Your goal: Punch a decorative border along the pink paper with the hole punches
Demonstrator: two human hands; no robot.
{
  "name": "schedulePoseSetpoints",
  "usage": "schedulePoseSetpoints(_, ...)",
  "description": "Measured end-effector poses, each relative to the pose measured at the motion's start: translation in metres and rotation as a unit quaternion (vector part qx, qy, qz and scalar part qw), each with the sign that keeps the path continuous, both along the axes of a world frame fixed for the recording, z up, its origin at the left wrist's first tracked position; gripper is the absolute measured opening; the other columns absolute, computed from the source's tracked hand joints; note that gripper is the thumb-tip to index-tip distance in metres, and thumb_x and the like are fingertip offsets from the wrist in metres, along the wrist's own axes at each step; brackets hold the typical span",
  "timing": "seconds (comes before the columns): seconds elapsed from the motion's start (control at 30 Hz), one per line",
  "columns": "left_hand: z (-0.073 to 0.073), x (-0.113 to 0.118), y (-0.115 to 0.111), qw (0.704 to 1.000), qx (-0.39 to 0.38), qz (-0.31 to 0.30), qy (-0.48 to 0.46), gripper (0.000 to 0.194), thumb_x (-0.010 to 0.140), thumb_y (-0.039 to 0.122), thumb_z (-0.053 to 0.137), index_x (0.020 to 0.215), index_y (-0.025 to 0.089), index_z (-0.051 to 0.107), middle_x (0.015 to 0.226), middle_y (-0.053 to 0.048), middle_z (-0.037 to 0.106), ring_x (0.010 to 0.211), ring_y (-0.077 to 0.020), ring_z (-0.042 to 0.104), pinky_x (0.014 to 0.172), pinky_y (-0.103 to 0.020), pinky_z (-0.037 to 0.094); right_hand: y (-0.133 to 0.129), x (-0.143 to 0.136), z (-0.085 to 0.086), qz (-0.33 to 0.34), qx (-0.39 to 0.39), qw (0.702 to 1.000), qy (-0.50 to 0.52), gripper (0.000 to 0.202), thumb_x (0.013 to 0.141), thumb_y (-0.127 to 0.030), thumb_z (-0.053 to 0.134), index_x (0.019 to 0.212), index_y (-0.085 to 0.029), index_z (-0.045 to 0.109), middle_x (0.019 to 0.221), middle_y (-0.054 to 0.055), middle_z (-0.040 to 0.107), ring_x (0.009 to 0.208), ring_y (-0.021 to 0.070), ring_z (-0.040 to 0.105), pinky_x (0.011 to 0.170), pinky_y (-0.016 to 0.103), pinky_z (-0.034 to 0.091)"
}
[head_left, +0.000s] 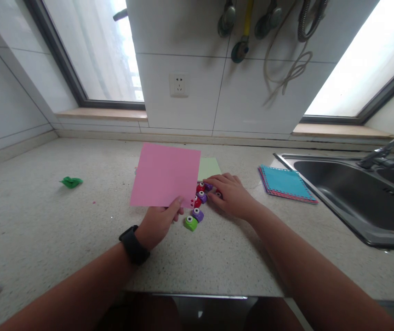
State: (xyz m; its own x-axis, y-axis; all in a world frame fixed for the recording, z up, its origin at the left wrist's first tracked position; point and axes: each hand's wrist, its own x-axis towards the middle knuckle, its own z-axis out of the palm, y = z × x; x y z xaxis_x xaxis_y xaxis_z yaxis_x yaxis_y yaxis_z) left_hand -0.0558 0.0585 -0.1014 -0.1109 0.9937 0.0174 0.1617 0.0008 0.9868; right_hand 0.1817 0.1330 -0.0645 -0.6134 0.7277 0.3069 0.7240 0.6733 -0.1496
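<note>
Pinches a pink sheet [165, 177] by its near edge between thumb and fingers of the left hand [158, 225], with small red star shapes in the corner right of the thumb. Bends the fingers of the right hand [233, 195] over red and purple punches at their left; cannot tell whether gripping one. Has a green punch [190, 223] on the table [79, 248], just right of the left hand, and a pale green sheet [209, 168] beyond the right hand's fingers. Keeps a blue-topped card stack [284, 184] right of the right hand.
</note>
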Motion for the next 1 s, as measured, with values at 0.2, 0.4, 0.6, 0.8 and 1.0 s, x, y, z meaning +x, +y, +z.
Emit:
schedulePoseSetpoints(0.2, 0.005, 0.001, 0.001, 0.997, 0.030, 0.065, -0.041, 0.043, 0.082, 0.057, 0.064, 0.066, 0.017, 0.062, 0.059, 0.001, 0.059, 0.050, -0.0117, 0.049, 0.050, -0.025, 0.039, 0.002, 0.000, -0.003, -0.020, 0.003, 1.000, -0.002, 0.053, 0.093, -0.039, 0.053, 0.144, -0.023, 0.049, 0.143, 0.009, 0.057, 0.121, 0.0326, 0.049, 0.103, 0.051, 0.034)
schedulePoseSetpoints(0.4, 0.005, -0.002, 0.005, 0.989, 0.056, 0.122, -0.066, 0.044, 0.088, 0.054, 0.059, 0.063, 0.018, 0.059, 0.051, 0.005, 0.047, 0.048, -0.0097, 0.042, 0.049, -0.024, 0.033, -0.012, -0.016, 0.006, 0.051, -0.011, 0.999, 0.013, 0.049, 0.095, -0.032, 0.050, 0.143, -0.024, 0.051, 0.145, 0.007, 0.055, 0.124, 0.0286, 0.048, 0.104, 0.046, 0.034)
schedulePoseSetpoints(0.6, 0.010, 0.000, 0.004, 0.989, 0.054, 0.117, -0.067, 0.043, 0.088, 0.052, 0.059, 0.063, 0.018, 0.058, 0.049, 0.005, 0.046, 0.047, -0.0097, 0.040, 0.048, -0.024, 0.031, -0.021, -0.031, 0.008, 0.093, -0.023, 0.995, -0.014, 0.047, 0.098, -0.028, 0.044, 0.144, -0.033, 0.052, 0.148, 0.001, 0.053, 0.120, 0.0283, 0.048, 0.100, 0.046, 0.033)
schedulePoseSetpoints(0.8, 0.006, -0.001, 0.004, 0.991, 0.046, 0.113, -0.054, 0.046, 0.087, 0.056, 0.059, 0.063, 0.017, 0.059, 0.051, 0.004, 0.047, 0.048, -0.0103, 0.042, 0.048, -0.024, 0.033, -0.018, -0.030, 0.005, 0.068, -0.018, 0.997, -0.020, 0.036, 0.098, -0.033, 0.047, 0.130, -0.030, 0.064, 0.133, 0.003, 0.065, 0.113, 0.0292, 0.049, 0.096, 0.046, 0.032)
schedulePoseSetpoints(1.0, 0.004, -0.001, 0.006, 0.990, 0.056, 0.119, -0.055, 0.045, 0.087, 0.055, 0.059, 0.062, 0.017, 0.059, 0.050, 0.004, 0.047, 0.047, -0.0100, 0.041, 0.048, -0.024, 0.033, -0.020, -0.033, 0.006, 0.076, 0.001, 0.997, -0.010, 0.039, 0.100, -0.037, 0.047, 0.137, -0.033, 0.058, 0.136, 0.004, 0.061, 0.113, 0.0282, 0.048, 0.095, 0.044, 0.033)
